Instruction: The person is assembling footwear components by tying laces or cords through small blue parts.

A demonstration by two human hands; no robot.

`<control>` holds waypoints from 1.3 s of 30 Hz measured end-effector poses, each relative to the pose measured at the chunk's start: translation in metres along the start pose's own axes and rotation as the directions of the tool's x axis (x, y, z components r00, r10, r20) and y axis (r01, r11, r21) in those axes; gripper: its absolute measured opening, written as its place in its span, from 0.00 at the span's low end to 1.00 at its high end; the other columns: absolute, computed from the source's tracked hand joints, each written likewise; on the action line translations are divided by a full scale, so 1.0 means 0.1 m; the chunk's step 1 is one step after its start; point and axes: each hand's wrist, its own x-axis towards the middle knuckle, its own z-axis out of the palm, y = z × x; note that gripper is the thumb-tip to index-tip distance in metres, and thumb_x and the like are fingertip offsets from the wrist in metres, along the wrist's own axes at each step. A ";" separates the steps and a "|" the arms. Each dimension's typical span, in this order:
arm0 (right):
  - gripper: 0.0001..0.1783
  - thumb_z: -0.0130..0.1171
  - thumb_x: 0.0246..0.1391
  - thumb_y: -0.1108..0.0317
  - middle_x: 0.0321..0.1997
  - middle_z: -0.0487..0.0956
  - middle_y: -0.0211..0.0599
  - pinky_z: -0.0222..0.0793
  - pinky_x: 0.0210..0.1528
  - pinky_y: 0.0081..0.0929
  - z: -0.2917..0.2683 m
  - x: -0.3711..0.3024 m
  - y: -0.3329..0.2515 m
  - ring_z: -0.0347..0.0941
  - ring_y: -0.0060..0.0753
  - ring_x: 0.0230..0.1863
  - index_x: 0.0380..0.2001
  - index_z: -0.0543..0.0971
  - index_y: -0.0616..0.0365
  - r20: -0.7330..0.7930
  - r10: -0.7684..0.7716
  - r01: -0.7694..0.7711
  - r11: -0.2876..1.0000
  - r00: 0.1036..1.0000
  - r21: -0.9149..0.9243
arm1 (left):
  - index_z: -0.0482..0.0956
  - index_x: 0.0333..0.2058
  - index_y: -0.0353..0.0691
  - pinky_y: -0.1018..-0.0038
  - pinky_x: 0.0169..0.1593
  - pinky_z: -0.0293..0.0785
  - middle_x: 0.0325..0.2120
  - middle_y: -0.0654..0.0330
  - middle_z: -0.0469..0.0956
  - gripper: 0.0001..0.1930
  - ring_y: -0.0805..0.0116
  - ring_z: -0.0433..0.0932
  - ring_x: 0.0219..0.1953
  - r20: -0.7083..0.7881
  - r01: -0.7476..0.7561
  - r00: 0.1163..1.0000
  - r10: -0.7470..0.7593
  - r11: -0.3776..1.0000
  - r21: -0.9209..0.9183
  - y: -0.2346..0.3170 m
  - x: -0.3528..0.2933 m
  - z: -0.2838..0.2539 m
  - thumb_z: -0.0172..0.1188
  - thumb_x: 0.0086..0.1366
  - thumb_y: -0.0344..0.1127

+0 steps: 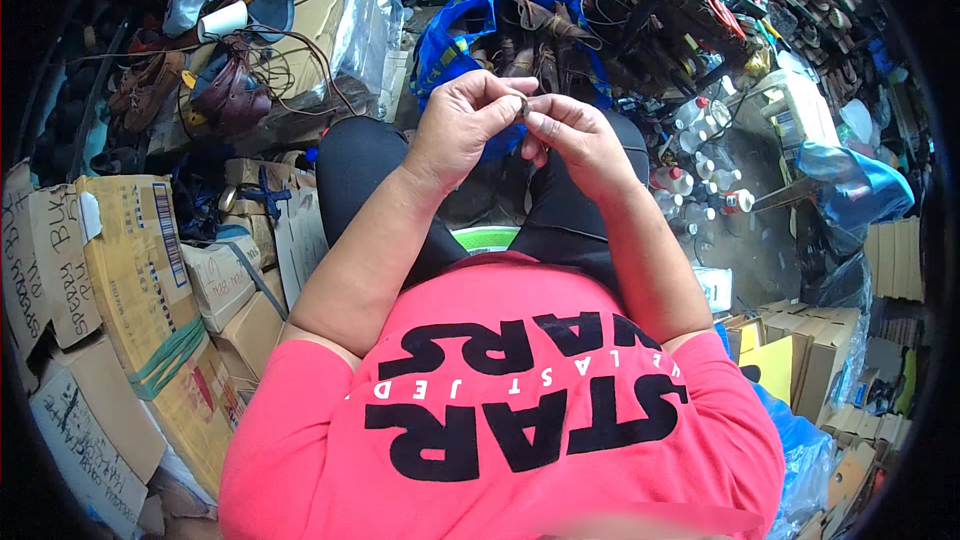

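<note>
My left hand point(468, 125) and my right hand point(574, 135) meet above my knees, thumbs and forefingers pinched together. Between their fingertips is a small, thin, dark brownish piece point(523, 106), mostly covered by the fingers; its kind I cannot make out. Just beyond the hands stands an opened blue bag point(447, 40), with brown leather shoe parts point(545, 40) bunched inside it. Neither hand touches the bag's contents as far as I can see.
A cluttered board at the left holds a white cup point(222, 22), a dark red leather shoe upper point(232, 97) and loose cords. Several bottles point(672, 180) stand on the floor at the right. Cardboard boxes point(135, 240) are stacked at my left. A blue plastic bag point(856, 185) lies far right.
</note>
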 end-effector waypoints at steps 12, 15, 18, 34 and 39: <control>0.07 0.52 0.55 0.70 0.24 0.75 0.30 0.63 0.32 0.17 0.13 0.04 0.17 0.69 0.18 0.27 0.34 0.75 0.62 -0.188 -0.178 0.175 0.984 0.966 -0.029 | 0.68 0.26 0.35 0.78 0.28 0.73 0.34 0.48 0.75 0.03 0.75 0.72 0.23 -0.103 -0.021 0.995 -0.009 0.959 -0.282 -0.16 0.04 0.13 0.49 0.60 0.23; 0.09 0.53 0.55 0.70 0.27 0.75 0.28 0.64 0.32 0.14 0.10 0.08 0.22 0.69 0.16 0.28 0.38 0.76 0.62 -0.158 -0.202 0.205 0.979 0.966 0.000 | 0.68 0.26 0.36 0.79 0.28 0.73 0.34 0.48 0.75 0.04 0.75 0.72 0.23 -0.119 -0.017 0.993 -0.023 0.945 -0.328 -0.15 0.03 0.14 0.49 0.60 0.23; 0.10 0.53 0.55 0.69 0.27 0.75 0.28 0.64 0.33 0.15 0.11 0.10 0.20 0.68 0.16 0.28 0.39 0.75 0.63 -0.147 -0.206 0.207 0.978 0.968 -0.009 | 0.68 0.25 0.36 0.78 0.28 0.73 0.34 0.47 0.75 0.04 0.75 0.72 0.22 -0.149 -0.029 0.988 -0.029 0.927 -0.375 -0.15 0.03 0.15 0.49 0.60 0.23; 0.12 0.53 0.56 0.65 0.30 0.76 0.31 0.65 0.32 0.17 -0.04 0.12 0.19 0.71 0.21 0.30 0.38 0.74 0.62 0.013 -0.054 0.048 0.952 0.998 0.302 | 0.76 0.37 0.31 0.75 0.37 0.75 0.30 0.56 0.78 0.08 0.70 0.76 0.29 -0.024 0.106 0.994 -0.111 0.980 -0.171 0.02 0.00 -0.03 0.53 0.60 0.26; 0.15 0.55 0.54 0.63 0.33 0.76 0.33 0.66 0.41 0.19 -0.09 0.05 0.06 0.71 0.21 0.34 0.40 0.74 0.63 -0.069 -0.037 0.030 0.995 0.997 -0.100 | 0.78 0.31 0.32 0.82 0.34 0.72 0.25 0.61 0.78 0.04 0.79 0.74 0.27 -0.138 -0.042 0.989 0.061 0.990 0.137 0.02 -0.05 -0.01 0.58 0.57 0.27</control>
